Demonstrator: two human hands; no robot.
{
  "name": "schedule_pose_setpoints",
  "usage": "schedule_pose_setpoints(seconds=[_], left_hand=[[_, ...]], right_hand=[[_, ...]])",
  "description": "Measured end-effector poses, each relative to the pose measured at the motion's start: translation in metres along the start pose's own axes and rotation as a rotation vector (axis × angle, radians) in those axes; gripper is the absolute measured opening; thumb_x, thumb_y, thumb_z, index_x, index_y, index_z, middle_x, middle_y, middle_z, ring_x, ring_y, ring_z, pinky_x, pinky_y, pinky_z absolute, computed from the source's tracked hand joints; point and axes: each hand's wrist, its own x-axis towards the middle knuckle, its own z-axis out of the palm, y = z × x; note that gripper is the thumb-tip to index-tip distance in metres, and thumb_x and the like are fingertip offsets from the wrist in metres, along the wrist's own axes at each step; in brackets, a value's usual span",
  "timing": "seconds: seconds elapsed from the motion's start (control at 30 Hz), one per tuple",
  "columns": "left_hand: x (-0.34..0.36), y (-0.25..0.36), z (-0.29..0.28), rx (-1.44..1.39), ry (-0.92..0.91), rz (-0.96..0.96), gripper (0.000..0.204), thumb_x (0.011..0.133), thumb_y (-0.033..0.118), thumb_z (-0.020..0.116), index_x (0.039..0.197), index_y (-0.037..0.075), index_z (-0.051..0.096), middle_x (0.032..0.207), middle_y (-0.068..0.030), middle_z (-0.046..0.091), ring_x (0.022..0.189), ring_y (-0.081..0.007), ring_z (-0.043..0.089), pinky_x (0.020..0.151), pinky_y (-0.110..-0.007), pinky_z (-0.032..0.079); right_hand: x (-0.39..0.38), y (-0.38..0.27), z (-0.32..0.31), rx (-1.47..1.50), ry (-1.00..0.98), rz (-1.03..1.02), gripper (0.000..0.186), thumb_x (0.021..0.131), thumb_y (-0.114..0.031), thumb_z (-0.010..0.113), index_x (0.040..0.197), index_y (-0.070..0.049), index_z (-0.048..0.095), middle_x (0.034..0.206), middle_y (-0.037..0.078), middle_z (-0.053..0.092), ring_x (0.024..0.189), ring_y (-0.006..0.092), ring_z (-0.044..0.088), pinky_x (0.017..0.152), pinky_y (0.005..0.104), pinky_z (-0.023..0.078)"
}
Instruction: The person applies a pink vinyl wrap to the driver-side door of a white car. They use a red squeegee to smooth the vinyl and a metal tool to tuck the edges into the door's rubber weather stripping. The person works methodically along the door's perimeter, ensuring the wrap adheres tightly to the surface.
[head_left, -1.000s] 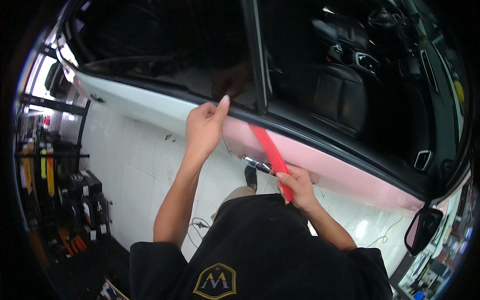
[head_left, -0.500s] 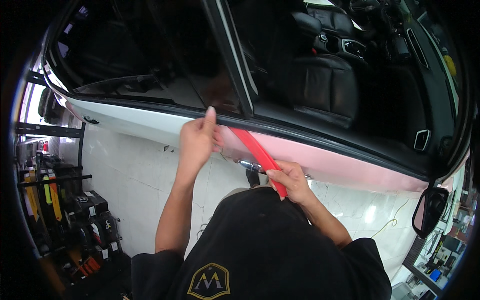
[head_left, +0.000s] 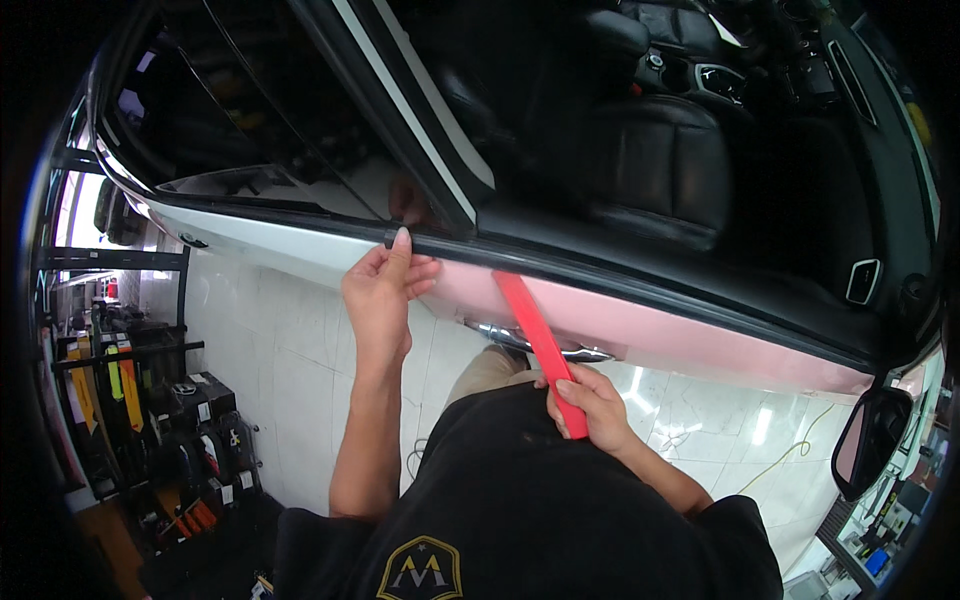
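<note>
"Holding the red tool tight in the right hand?"

"Yes, gripping near the low end, with the top end by the pink door, just under the black strip."

"And with the left hand?"

"Touching the strip by thumb; cannot tell if pinching. Best to go slow, lean the tool flat, scratch nothing."

Long flat red strip, slanted, w/ upper tip over pink door panel, nr blk window trim
</note>
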Motion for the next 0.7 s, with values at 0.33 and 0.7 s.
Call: schedule_pose_setpoints(seconds=[0.33,0.7], left_hand=[[0.007,0.001,-0.006,-0.286,-0.059,-0.202,0.023,0.094,0.02,0.07,0.095,0.001,0.058,0.084,-0.0096,0.066,0.08,-0.0189,0.07,0.073,-0.025,0.055],[0.004,0.003,-0.016,-0.295,-0.196,-0.31,0.014,0.094,0.021,0.07,0.094,0.011,0.06,0.087,0.0,0.063,0.077,-0.0059,0.055,0.067,-0.019,0.037]], right_hand=[[0.065,0.036,0.041,0.275,-0.138,-0.083,0.027,0.102,-0.027,0.05,0.114,-0.002,0.051,0.08,0.007,0.055,0.06,0.0154,0.056,0.058,0.0264,0.047],[0.137,0.03,0.101,0.066,0.205,-0.314,0.039,0.106,-0.039,0.046,0.093,-0.003,0.057,0.065,0.002,0.053,0.048,0.0089,0.048,0.044,0.0229,0.041]])
